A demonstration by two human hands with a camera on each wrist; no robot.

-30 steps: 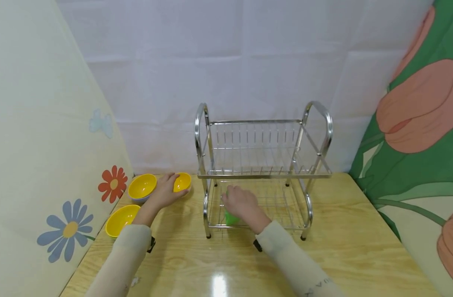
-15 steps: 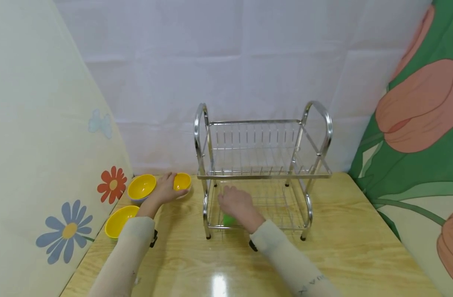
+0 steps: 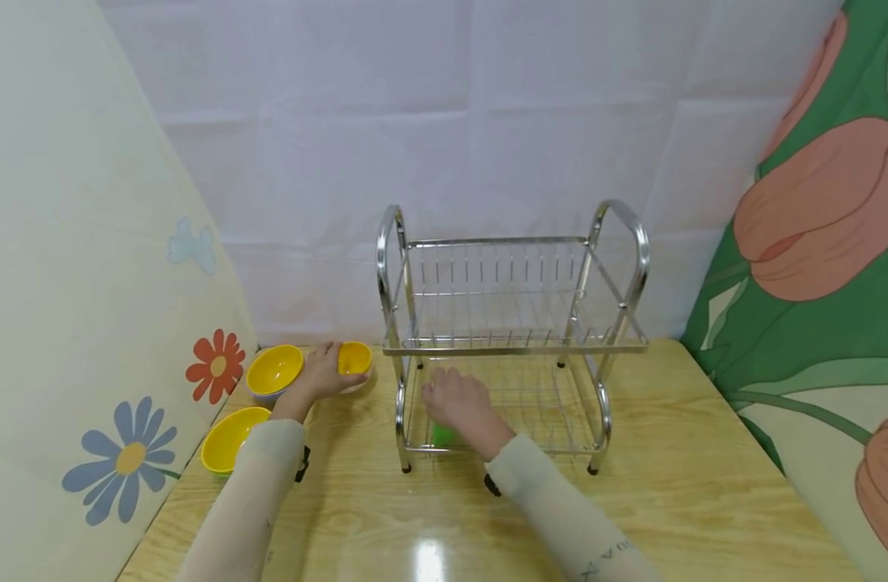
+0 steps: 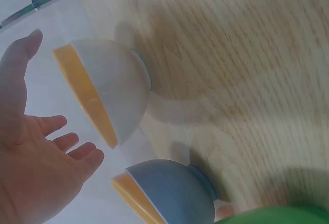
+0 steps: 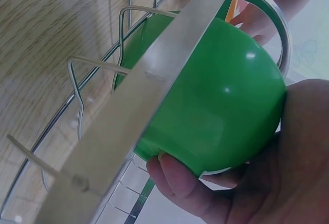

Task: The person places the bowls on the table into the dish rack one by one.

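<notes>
My right hand (image 3: 458, 400) grips a green bowl (image 5: 221, 95) at the left end of the dish rack's lower tier. In the right wrist view the bowl is on its side, my fingers round its base, and a flat metal bar crosses in front of it. My left hand (image 3: 319, 373) is beside a small white bowl (image 4: 115, 85) with a yellow inside. The left wrist view shows its fingers relaxed and apart from that bowl's rim. Nearby stands a blue bowl (image 4: 172, 190), also yellow inside.
The two-tier chrome dish rack (image 3: 517, 351) stands on the wooden table (image 3: 357, 517) before a white cloth backdrop. Another green bowl (image 3: 229, 440), yellow inside, sits at the table's left edge. Painted panels (image 3: 808, 218) flank both sides.
My right hand has shifted slightly left along the lower tier with the green bowl. My left hand stays by the white bowl, and the head view has moved a little.
</notes>
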